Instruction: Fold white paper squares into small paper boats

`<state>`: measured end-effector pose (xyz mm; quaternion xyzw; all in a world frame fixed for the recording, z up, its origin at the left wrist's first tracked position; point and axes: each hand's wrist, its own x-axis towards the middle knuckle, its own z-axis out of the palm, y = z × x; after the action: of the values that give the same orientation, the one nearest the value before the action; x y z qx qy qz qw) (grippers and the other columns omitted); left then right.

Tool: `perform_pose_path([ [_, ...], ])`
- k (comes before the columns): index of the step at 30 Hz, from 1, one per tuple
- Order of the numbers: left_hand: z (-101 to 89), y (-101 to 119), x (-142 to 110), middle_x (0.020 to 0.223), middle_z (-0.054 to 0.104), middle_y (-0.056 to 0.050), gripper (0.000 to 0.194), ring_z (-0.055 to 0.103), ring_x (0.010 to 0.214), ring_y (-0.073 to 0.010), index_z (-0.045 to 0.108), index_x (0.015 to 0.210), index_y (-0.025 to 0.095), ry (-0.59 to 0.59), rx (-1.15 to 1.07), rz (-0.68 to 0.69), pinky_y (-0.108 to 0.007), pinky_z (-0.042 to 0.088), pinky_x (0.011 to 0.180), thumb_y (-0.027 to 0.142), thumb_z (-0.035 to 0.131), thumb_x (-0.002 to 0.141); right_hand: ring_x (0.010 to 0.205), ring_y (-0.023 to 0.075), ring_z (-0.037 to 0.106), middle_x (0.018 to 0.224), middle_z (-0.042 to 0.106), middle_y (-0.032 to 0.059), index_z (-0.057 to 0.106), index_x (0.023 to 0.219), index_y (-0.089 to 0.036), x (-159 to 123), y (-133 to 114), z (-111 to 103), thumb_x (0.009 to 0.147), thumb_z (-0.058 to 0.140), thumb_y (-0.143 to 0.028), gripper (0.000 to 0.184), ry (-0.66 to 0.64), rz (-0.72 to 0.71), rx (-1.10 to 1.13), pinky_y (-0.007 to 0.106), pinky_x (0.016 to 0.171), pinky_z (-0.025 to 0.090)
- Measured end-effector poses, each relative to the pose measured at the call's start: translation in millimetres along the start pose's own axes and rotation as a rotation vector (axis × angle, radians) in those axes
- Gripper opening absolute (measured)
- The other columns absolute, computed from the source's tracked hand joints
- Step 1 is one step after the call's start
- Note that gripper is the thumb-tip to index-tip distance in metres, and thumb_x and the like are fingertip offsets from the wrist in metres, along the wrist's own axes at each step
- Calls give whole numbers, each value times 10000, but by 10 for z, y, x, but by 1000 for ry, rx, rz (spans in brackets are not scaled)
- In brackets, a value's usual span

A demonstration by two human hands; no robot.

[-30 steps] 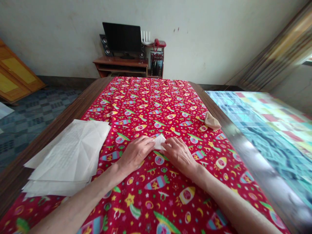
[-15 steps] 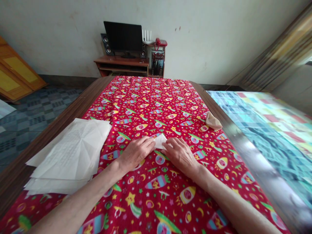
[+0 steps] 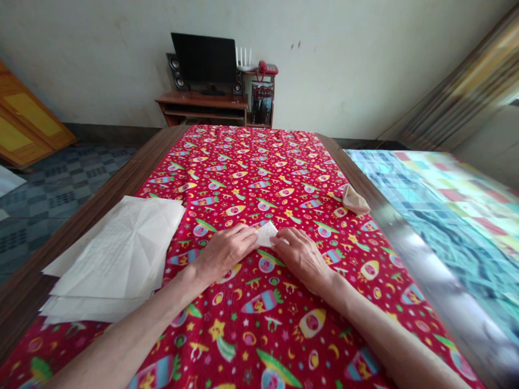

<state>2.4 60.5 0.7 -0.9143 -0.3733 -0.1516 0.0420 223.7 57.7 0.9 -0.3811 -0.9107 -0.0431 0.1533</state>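
Observation:
A small folded white paper (image 3: 266,233) lies on the red patterned cloth (image 3: 259,178) in the middle of the table. My left hand (image 3: 227,251) presses on its left side with the fingers curled over the edge. From the right, my right hand (image 3: 300,255) does the same, fingertips pinching the paper's right edge. Most of the paper is hidden under both hands; only its top corner shows between them.
A stack of creased white sheets (image 3: 117,251) lies at the left, overhanging the wooden table edge (image 3: 81,216). A small tan folded piece (image 3: 354,200) sits at the cloth's right edge. A bed with a coloured check cover (image 3: 446,216) adjoins on the right. A desk with a monitor (image 3: 205,59) stands by the far wall.
Both hands stay on the small paper with only slight finger shifts. The view has moved a little.

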Motion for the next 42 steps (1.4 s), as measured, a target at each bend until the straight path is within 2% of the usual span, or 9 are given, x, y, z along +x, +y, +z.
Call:
perform_pose_path([
  [7,1,7,-2,1023,638,-44,200,566,1018,-185,573,1014,166,-10,3,-11,-317,508,852,257,398,982,810,174,537,883,600,73,594,930,-144,-19,-5,14,959,416,-149,181,13,-57,-47,291,706,436],
  [12,-33,33,-8,1061,631,-61,157,554,1053,-203,560,1045,157,-53,79,13,-321,514,863,171,433,953,776,188,537,878,616,80,565,1083,-90,-24,-18,45,934,438,-121,198,90,-128,-167,313,669,419],
  [16,-28,52,-9,1060,639,-75,173,569,1053,-208,567,1041,149,-67,70,4,-330,521,867,146,422,947,711,163,524,799,600,40,596,949,-145,13,-57,47,934,460,-161,138,81,-73,-192,301,619,363],
  [20,35,34,11,1196,609,-89,259,557,1131,-198,531,1185,158,117,-51,-73,-349,487,961,207,391,972,635,130,501,712,584,15,582,763,-163,44,-48,40,925,470,-147,197,108,-12,-157,281,604,330],
  [25,103,71,50,1508,274,-166,652,264,1395,-269,145,1474,166,358,-251,-335,-467,338,1104,368,464,943,645,123,523,728,615,21,613,800,-162,41,36,-6,948,454,-193,220,244,89,-122,255,595,337],
  [28,128,195,57,1470,320,-208,732,431,1297,-271,46,1484,158,358,-498,-474,-440,453,1004,427,451,938,695,128,550,755,630,38,623,832,-158,43,28,-47,962,432,-207,236,297,112,-90,242,615,357],
  [30,117,305,71,1349,486,-194,682,593,1113,-225,77,1478,157,286,-696,-494,-362,539,875,426,417,952,701,127,552,763,634,39,621,838,-162,46,-26,-70,963,425,-205,237,302,106,-66,241,622,365],
  [33,45,439,116,1186,627,-114,551,634,1027,-198,247,1440,172,207,-825,-485,-332,533,875,394,400,959,700,129,546,771,639,36,616,851,-171,39,-150,-90,960,423,-207,224,289,73,-33,246,613,364],
  [42,-33,459,160,832,711,-32,461,660,698,-163,481,1317,183,237,-678,-547,-265,534,659,184,422,860,652,143,540,738,642,23,599,1001,-165,41,-313,-95,915,472,-258,180,290,129,-49,271,595,332],
])
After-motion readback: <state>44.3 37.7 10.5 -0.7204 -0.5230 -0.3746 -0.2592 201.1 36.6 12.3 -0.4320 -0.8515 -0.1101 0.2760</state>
